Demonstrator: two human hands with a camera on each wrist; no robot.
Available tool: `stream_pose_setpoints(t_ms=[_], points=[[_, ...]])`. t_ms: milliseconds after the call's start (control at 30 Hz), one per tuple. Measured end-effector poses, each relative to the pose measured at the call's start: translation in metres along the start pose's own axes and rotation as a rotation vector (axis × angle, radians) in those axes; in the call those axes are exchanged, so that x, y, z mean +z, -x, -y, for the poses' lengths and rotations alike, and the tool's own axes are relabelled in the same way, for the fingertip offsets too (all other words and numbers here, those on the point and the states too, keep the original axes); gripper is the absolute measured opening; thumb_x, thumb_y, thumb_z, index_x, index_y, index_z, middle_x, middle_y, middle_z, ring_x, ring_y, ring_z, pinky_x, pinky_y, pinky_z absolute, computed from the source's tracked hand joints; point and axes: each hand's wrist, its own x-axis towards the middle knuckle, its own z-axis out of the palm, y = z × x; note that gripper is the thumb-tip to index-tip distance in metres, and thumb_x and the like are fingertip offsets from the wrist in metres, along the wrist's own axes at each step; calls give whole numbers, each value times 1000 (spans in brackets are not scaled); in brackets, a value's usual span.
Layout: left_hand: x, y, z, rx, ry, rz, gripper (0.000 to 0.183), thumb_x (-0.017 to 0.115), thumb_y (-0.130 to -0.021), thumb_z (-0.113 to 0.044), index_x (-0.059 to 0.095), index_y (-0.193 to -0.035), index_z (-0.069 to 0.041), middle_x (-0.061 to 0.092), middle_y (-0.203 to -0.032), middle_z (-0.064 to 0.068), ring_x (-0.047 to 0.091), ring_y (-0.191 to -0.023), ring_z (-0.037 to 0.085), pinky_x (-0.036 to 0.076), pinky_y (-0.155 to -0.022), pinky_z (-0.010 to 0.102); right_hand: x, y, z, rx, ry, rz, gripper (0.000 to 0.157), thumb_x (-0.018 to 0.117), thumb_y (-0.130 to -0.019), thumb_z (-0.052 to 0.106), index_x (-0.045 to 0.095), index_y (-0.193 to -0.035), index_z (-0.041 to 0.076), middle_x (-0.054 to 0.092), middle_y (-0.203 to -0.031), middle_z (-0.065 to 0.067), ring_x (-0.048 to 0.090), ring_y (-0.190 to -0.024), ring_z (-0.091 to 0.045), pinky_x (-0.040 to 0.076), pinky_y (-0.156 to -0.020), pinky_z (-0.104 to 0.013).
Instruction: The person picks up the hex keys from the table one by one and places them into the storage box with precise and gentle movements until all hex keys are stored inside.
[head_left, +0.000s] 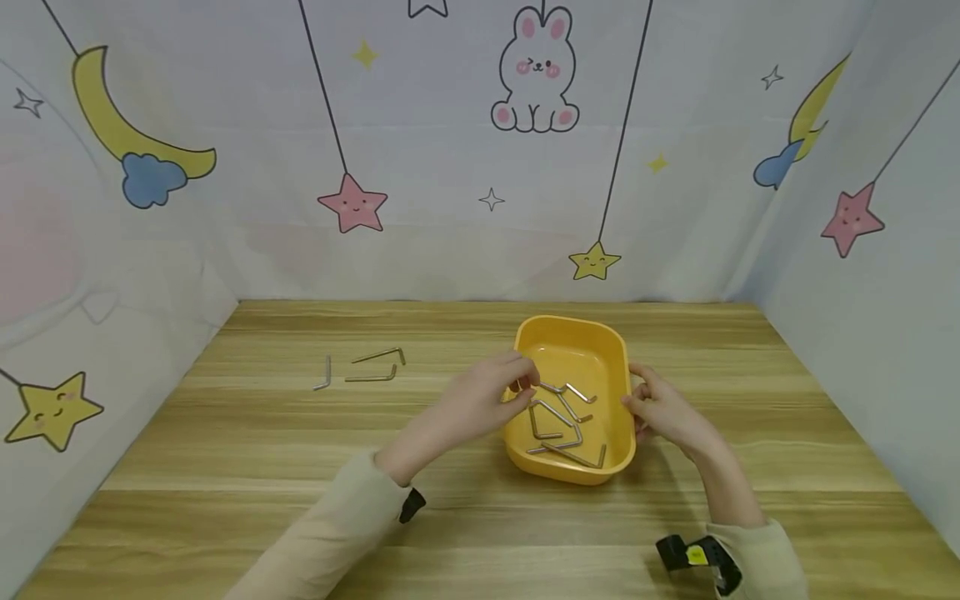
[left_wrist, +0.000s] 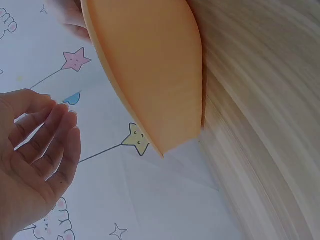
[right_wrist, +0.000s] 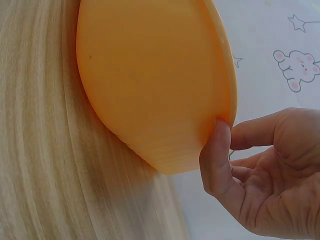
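Observation:
A yellow plastic box (head_left: 570, 477) stands on the table with several L-shaped hex keys (head_left: 573, 457) lying in it. My right hand (head_left: 667, 410) pinches its right rim, thumb against the outer wall (right_wrist: 150, 75) and index finger at the edge. Over the box's left rim hovers my left hand (head_left: 491, 387), fingers loosely curled and thumb tip near the index finger. In the left wrist view that hand (left_wrist: 42, 150) shows nothing between its fingers, beside the box's outer wall (left_wrist: 150, 65).
Left of the box, a small silver hex key (head_left: 327, 372) and two brass-coloured hex keys (head_left: 371, 379) lie on the wooden table (head_left: 450, 533). A printed cloth (head_left: 450, 250) hangs along the table's back and sides. Each wrist wears a dark strap (head_left: 697, 557).

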Motion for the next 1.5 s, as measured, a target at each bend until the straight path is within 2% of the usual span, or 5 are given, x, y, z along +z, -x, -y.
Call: stream_pose_setpoints(t_ms=[133,467,867,1133,1500], points=[[-4,7,7,-68,-8,-14,7,63,-89,-10,64,-95,-13,65,-90,-3,60,-82,9,51,-71,20,-1,1,0,7,5,-1,63,42,-98,6,8,-150,-8,50,-85,-11,54,-65,-15,57,-60,-38],[-17,25,35,-157,-17,-77,5,63,-89,-9,65,-94,-11,66,-89,0,62,-80,11,54,-71,29,0,0,0,10,6,1,63,42,-99,6,7,-150,-7,50,-86,-11,54,-65,-15,56,-59,-36],[-34,44,62,-291,116,-73,5,61,-92,-11,65,-95,-13,67,-88,3,60,-79,11,51,-67,24,1,-1,0,13,12,1,63,42,-99,6,7,-150,-7,50,-86,-10,54,-64,-15,56,-59,-35],[-41,54,82,-339,28,-62,5,62,-91,-13,65,-94,-10,66,-88,0,61,-80,13,51,-68,27,0,0,-1,7,11,2,64,42,-99,7,6,-150,-7,50,-86,-11,55,-65,-16,57,-59,-38],[-52,74,116,-375,-50,-14,9,63,-88,-5,63,-98,-4,65,-93,8,62,-83,20,52,-73,36,0,1,-2,-4,-4,2,63,42,-99,6,8,-150,-7,51,-86,-11,57,-65,-16,57,-61,-39]])
